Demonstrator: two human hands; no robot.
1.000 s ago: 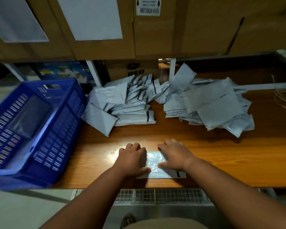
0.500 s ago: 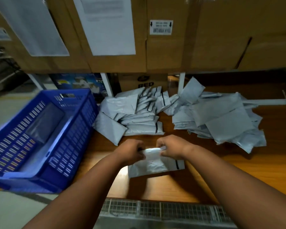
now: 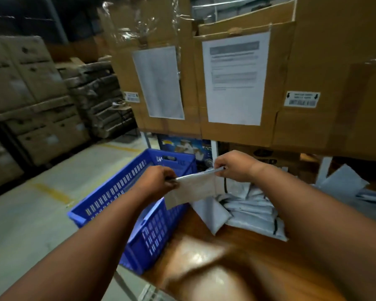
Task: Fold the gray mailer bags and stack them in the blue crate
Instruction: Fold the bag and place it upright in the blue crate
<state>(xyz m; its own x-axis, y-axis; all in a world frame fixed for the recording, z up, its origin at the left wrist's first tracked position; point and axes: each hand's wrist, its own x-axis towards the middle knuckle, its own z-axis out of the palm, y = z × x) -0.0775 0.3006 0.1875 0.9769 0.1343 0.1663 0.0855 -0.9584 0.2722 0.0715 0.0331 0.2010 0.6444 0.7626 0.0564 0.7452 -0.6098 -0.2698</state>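
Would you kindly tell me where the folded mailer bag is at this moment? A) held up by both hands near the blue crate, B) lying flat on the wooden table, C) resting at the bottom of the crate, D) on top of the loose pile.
A: the left hand and right hand pinch the top edge of the mailer bag, which hangs in the air beside the blue crate.

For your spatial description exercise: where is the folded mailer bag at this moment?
In the head view, centre frame, the folded mailer bag hangs between left hand and right hand, above the blue crate's right edge.
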